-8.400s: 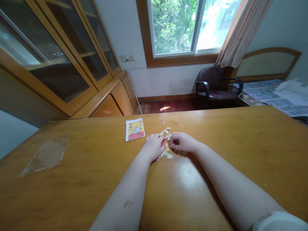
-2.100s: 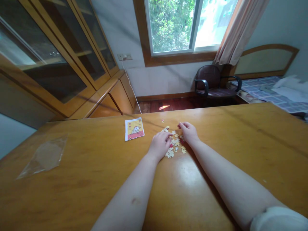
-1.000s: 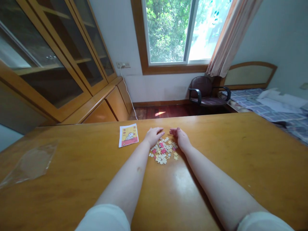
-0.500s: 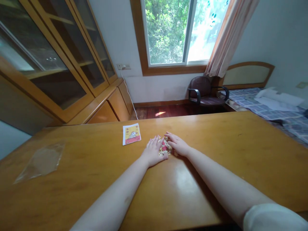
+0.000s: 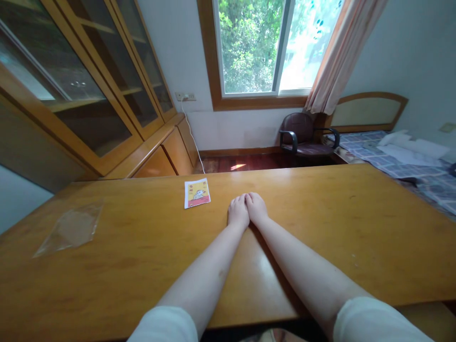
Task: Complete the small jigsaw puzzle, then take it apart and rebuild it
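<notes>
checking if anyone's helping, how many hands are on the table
2: the left hand and the right hand, side by side and touching, to the right of the picture card.

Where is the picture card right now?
In the head view, the picture card lies near the far edge of the table, left of the left hand and right of the clear plastic bag.

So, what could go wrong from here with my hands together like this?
The puzzle pieces seen earlier are hidden now, apparently under your left hand and right hand, so some might slip out unnoticed. The picture card lies near the far edge of the table; a stray knock could push it off.
</notes>
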A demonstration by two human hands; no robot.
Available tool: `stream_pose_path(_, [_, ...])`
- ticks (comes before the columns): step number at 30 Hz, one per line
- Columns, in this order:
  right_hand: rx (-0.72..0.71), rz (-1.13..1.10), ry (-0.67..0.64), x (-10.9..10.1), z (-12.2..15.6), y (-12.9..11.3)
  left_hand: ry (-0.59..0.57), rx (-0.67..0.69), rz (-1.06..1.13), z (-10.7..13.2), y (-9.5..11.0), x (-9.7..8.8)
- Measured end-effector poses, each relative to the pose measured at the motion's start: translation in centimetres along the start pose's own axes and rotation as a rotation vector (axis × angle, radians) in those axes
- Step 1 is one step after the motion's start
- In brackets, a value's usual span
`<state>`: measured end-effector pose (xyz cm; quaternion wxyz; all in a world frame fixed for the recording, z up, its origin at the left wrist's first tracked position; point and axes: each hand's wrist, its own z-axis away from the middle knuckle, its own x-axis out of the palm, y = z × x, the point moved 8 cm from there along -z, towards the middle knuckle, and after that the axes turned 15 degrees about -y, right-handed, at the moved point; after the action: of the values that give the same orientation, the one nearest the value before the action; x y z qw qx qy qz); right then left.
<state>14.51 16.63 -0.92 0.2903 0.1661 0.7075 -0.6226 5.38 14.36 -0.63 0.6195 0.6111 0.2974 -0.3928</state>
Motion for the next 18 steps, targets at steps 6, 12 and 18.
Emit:
stream_pose_path(6, [-0.024, -0.289, 0.083, 0.4, -0.4, 0.3, 0.112, 0.097, 0.302, 0.1, -0.9, -1.0])
stream_pose_path(12, [0.001, -0.412, 0.178, -0.9, -0.3, 2.1, 0.17, 0.049, 0.291, 0.1, -1.4, -1.5])
stream_pose_path(18, [-0.057, -0.412, 0.103, 0.4, -0.2, 0.8, 0.01, 0.03, 0.154, -0.6, -0.3, -0.1])
